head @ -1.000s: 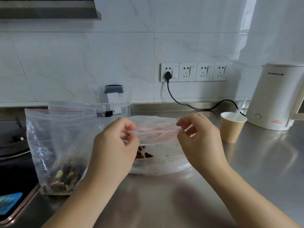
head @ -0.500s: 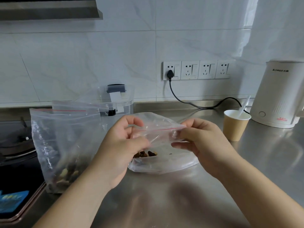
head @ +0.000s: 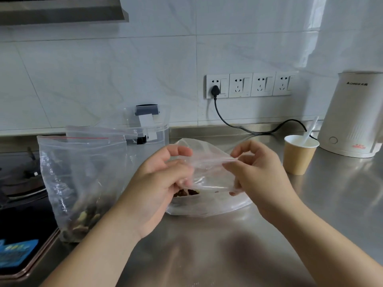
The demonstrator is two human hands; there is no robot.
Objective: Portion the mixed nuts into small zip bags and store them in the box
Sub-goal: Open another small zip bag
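A small clear zip bag (head: 209, 183) with a few dark nuts at its bottom rests on the steel counter (head: 207, 245) in the middle. My left hand (head: 159, 183) pinches its top edge on the left, and my right hand (head: 255, 172) pinches the same edge on the right, stretching the folded-over top between them. A large zip bag of mixed nuts (head: 80, 183) with a red seal line stands upright to the left. Behind it sits a clear plastic box (head: 149, 129) with a grey clasp.
A paper cup (head: 298, 156) with a white plastic spoon stands at the right, beside a white electric kettle (head: 356, 117) whose black cord runs to the wall sockets (head: 248, 84). A gas stove (head: 18, 183) lies at the left edge.
My hands have drawn slightly apart along the small bag's top, and the top edge now folds over toward me. The view has moved a little closer.
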